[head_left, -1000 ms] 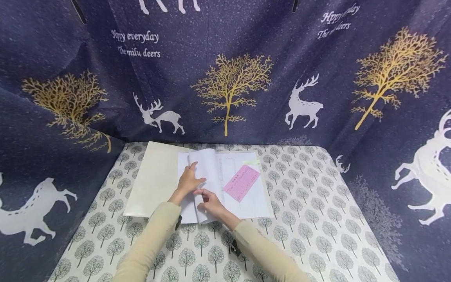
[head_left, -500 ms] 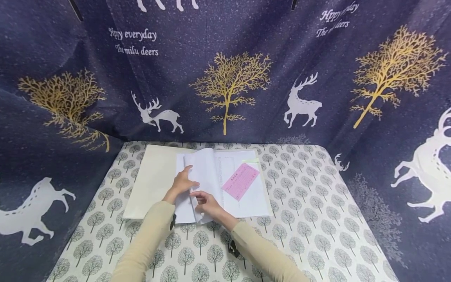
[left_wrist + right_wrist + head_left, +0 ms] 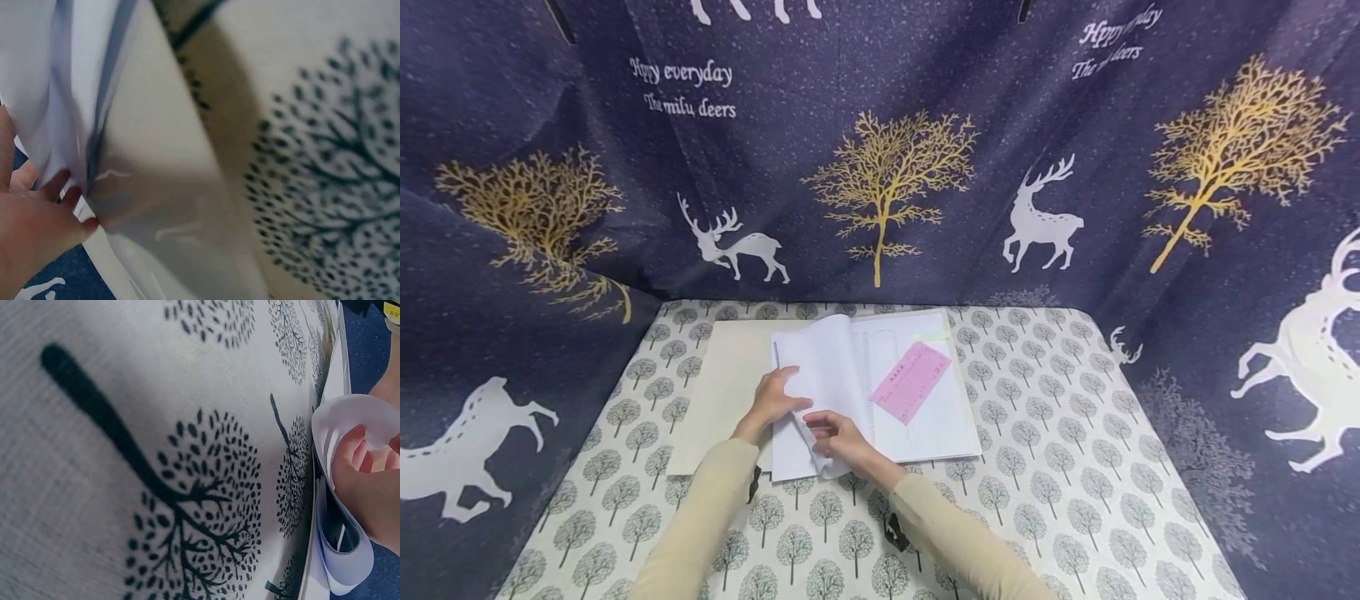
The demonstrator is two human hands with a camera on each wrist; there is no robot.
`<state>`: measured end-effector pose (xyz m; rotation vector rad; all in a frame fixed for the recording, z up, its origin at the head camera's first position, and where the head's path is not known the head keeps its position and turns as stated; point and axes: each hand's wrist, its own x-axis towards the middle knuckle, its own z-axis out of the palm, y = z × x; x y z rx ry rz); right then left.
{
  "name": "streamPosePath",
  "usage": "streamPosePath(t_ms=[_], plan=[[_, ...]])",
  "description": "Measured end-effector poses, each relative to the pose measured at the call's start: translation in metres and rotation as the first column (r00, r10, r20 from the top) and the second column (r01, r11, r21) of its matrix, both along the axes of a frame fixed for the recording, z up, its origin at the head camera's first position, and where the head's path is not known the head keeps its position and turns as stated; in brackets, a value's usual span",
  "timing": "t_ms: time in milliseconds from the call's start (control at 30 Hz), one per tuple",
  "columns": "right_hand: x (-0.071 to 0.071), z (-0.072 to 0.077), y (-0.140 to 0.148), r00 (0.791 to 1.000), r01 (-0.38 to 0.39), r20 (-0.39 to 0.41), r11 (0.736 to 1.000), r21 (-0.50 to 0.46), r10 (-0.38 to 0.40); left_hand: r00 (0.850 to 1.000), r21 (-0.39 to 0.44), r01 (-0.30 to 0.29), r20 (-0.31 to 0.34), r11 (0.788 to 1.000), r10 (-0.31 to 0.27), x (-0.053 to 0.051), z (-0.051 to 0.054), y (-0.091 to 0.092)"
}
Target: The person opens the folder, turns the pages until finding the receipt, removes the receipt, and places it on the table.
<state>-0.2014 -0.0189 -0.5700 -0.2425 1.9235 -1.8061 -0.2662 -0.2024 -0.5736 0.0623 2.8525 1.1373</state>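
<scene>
An open folder (image 3: pixel 715 400) with a cream cover lies on the table, white printed sheets (image 3: pixel 917 446) on its right side. Several white pages (image 3: pixel 820 358) are lifted and bent over toward the left. My left hand (image 3: pixel 772 400) grips their left edge, its thumb on top; in the left wrist view the left hand (image 3: pixel 44 228) has fingertips at the bunched paper. My right hand (image 3: pixel 842 440) holds the lower part of the pages with curled fingers. Paper curls around the right hand (image 3: pixel 369 487) in the right wrist view, partly hiding its fingers.
A pink printed slip (image 3: pixel 912 382) lies tilted on the right sheets, beside a pale green tab (image 3: pixel 931 337). The tablecloth (image 3: pixel 1045 500) has a tree print. A dark blue curtain (image 3: pixel 940 75) with deer and trees hangs behind and at both sides.
My left hand has moved left and a little down, drawing the page edge leftward. My right hand stays nearly in place. The folder's left cover has shifted slightly, and its top edge sits lower.
</scene>
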Motion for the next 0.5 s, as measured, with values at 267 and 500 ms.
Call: streamPosePath(t_ms=[267, 500], plan=[[-0.006, 0.004, 0.005, 0.999, -0.005, 0.052, 0.998, -0.065, 0.009, 0.998, -0.086, 0.008, 0.057, 0.996, -0.003, 0.003, -0.004, -0.006], [-0.025, 0.020, 0.027, 0.999, 0.034, 0.046, 0.995, -0.090, -0.030, 0.997, -0.095, -0.001, 0.078, 0.995, 0.009, 0.003, -0.006, -0.008]])
